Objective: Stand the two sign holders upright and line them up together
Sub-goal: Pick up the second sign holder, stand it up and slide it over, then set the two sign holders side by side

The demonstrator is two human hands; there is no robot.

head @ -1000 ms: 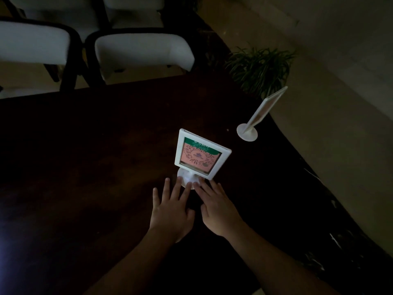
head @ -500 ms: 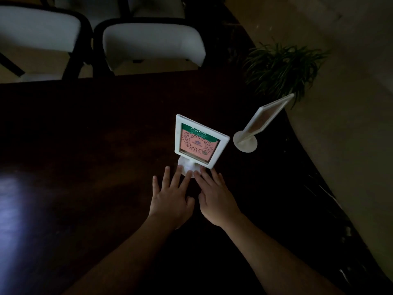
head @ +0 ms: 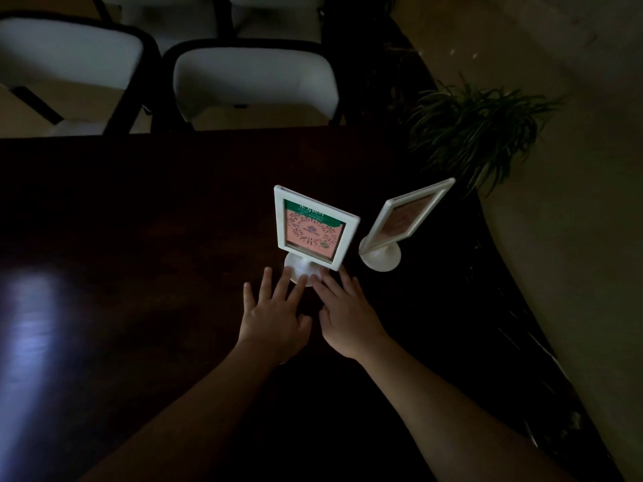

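Two white sign holders stand upright on a dark wooden table [head: 139,210]. The near sign holder [head: 313,227] shows a pink and green card facing me, on a round white base. The second sign holder [head: 403,217] stands just to its right, turned at an angle, its base a small gap away. My left hand [head: 275,318] lies flat with spread fingers, fingertips touching the near holder's base. My right hand [head: 348,318] lies flat beside it, its fingertips at the same base.
Two chairs [head: 254,81] with white seats and black frames stand at the table's far edge. A potted plant [head: 476,123] sits on the floor past the table's right edge, which curves close to the second holder.
The near sign holder has slid away from me and to the right, pushed by both hands' fingertips, and now stands close beside the second holder. The view has shifted too.
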